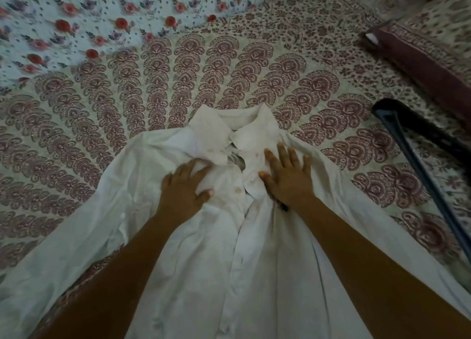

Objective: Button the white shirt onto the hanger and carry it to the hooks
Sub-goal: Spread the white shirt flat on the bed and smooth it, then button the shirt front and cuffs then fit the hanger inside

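— Where is the white shirt?
— Spread front-up on the printed bedspread, collar away from you.
— And my hands?
— Your left hand curls its fingers and thumb on a fold of the chest. Your right hand lies flat there, fingers spread. The dark hanger lies apart, to your right.

A cream bedspread, block-printed with rows of maroon fan motifs, covers the bed in front of you. Beyond it, to your upper left, lies a pale blue sheet scattered with red roses. To your upper right, a pillow in matching print with a dark maroon border rests on the bedspread.
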`<state>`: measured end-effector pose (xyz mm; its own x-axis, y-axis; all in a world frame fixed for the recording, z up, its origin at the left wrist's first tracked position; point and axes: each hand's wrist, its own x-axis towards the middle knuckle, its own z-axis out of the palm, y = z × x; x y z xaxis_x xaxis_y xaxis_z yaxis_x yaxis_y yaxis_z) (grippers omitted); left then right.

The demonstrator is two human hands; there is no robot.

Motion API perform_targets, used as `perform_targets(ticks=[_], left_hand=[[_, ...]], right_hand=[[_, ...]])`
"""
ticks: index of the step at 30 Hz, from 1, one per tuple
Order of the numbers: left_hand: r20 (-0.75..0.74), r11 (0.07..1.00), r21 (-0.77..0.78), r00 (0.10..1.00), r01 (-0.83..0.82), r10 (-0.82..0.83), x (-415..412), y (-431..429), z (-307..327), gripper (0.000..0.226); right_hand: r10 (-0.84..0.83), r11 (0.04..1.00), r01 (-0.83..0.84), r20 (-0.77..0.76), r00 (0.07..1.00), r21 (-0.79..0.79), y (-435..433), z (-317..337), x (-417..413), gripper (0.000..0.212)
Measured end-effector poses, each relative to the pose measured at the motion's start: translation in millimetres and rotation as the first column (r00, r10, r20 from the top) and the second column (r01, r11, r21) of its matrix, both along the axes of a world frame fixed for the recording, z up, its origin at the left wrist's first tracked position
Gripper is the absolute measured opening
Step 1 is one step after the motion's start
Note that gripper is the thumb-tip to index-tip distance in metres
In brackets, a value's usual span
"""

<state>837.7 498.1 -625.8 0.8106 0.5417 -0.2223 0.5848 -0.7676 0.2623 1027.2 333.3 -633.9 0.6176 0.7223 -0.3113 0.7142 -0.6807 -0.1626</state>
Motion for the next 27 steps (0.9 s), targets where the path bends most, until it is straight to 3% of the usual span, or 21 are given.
perform_targets(ticks=[4, 9, 14, 21, 27], left_hand=[[-0.163, 0.999, 0.023, 0.986, -0.043, 0.046, 8, -6, 15, 0.061], [-0.091, 0.993, -0.098, 0.994, -0.067, 0.058, 37, -43, 54, 0.057], [-0.020, 0.985, -0.169, 0.999, 0.034, -0.038, 66, -116, 66, 0.053], [0.061, 0.933, -0.308, 0.982, 0.186, -0.176, 119, -222, 62, 0.060], [0.108, 0.924, -0.334, 0.981, 0.186, -0.159, 155, -265, 51, 0.061]], right_hand=[[-0.037, 0.995, 0.054, -0.198, 0.979, 0.084, -5, 25, -2, 0.056], [-0.029, 0.979, 0.061, -0.164, 0.986, 0.194, -78, 66, 3, 0.053], [-0.254, 0.942, 0.273, -0.119, 0.960, 0.196, -178, 92, 7, 0.060], [-0.577, 0.811, 0.570, 0.020, 0.816, 0.131, -280, 85, 30, 0.058], [-0.801, 0.593, 0.797, -0.019, 0.598, 0.114, -299, 65, 64, 0.071]])
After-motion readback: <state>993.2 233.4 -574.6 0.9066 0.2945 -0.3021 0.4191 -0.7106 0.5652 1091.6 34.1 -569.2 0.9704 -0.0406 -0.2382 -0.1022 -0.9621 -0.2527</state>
